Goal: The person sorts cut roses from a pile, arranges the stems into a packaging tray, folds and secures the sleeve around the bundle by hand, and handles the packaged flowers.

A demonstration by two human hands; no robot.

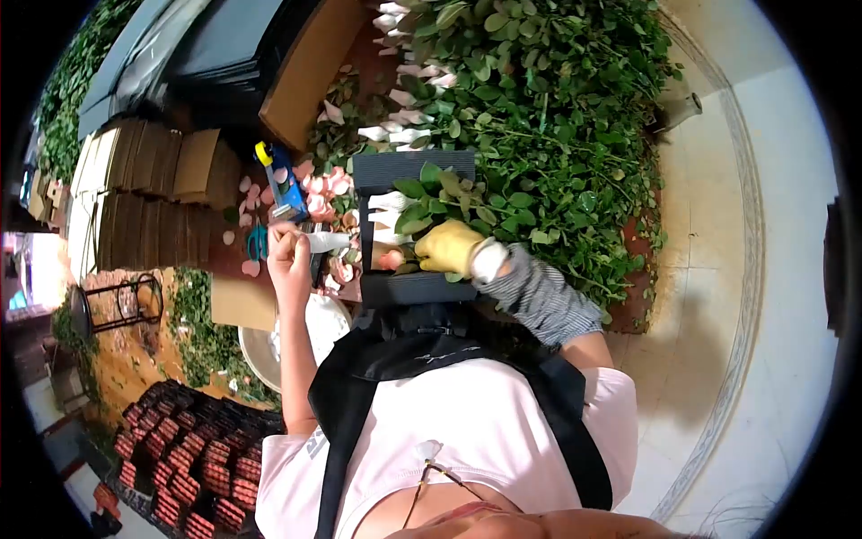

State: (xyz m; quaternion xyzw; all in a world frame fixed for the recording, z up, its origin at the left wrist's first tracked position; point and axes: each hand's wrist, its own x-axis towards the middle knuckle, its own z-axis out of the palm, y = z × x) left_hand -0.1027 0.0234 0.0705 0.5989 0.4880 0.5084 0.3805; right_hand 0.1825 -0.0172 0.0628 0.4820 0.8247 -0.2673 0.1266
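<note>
My left hand, bare, is closed with a white flower sleeve sticking out from it to the right. My right hand, in a yellow glove, curls its fingers around the stem side of a rose. The pinkish rose has its bare bloom pointing left, toward the sleeve but apart from it. Just beyond lie white-sleeved roses with green leaves, between the walls of a dark corrugated holder. My right fingers hide part of the stem.
A heap of leafy stems fills the table on the right. Pink petals, a blue tape dispenser and teal scissors lie ahead and left. Cardboard stacks stand farther left; a white bucket sits below my left arm.
</note>
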